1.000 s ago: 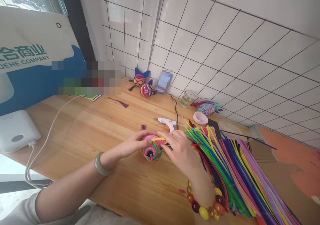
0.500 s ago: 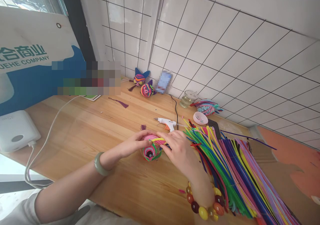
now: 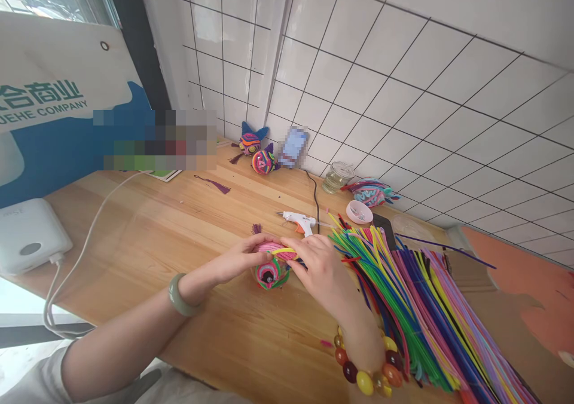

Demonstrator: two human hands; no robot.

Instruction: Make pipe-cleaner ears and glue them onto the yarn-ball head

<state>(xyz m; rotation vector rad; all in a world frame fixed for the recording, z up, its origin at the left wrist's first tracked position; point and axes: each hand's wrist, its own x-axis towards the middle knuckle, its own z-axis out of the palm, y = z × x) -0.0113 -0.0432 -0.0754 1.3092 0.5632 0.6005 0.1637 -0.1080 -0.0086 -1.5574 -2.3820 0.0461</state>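
Observation:
A round craft piece [image 3: 271, 274] of coiled pink, green and red pipe cleaner, with a dark centre, is between both hands at the middle of the table. My left hand [image 3: 246, 254] grips its upper left side, thumb and fingers closed on it. My right hand [image 3: 316, 262] pinches the right side, where a yellow strip [image 3: 283, 250] lies across the pink rows. A purple tassel [image 3: 256, 229] sticks out behind the piece. The far side of the piece and some right fingertips are hidden.
Beyond the hands lies a glue gun [image 3: 299, 220]. Bundled pipe cleaners [image 3: 417, 308] spread over the right. Farther back are a pink bowl [image 3: 359, 212], a glass jar [image 3: 338, 177], finished craft balls [image 3: 264, 161] and a phone [image 3: 294, 147]. A white device [image 3: 33, 236] with a cable is left.

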